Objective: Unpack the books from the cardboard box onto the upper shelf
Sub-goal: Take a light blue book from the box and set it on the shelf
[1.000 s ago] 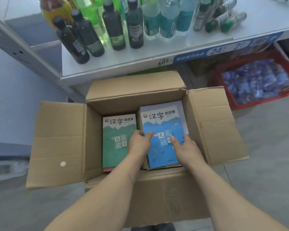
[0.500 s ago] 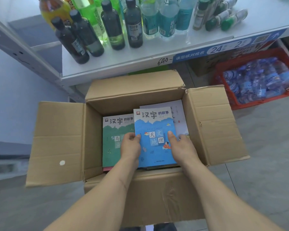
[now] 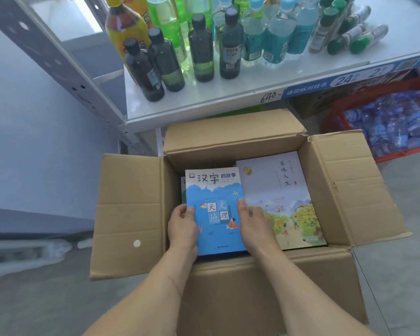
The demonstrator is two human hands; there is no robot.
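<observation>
An open cardboard box (image 3: 264,287) stands on the floor below a white shelf (image 3: 228,98). Both my hands hold a blue book (image 3: 215,190) above the left half of the box. My left hand (image 3: 182,226) grips its left edge with the thumb on the cover. My right hand (image 3: 252,224) grips its right edge, thumb on the cover too. In the right half of the box lies a pale book with a landscape cover (image 3: 284,190). The blue book hides most of the green book beneath it.
Several bottles (image 3: 201,49), dark, green and clear, stand on the white shelf, filling its left and middle. A red crate of blue packets (image 3: 388,122) sits on the floor at the right. The box's flaps (image 3: 129,214) spread to both sides. A grey upright (image 3: 58,61) runs at left.
The blue book has shifted left, off the right stack and over the green book, held by both hands. The pale landscape book under it is now uncovered.
</observation>
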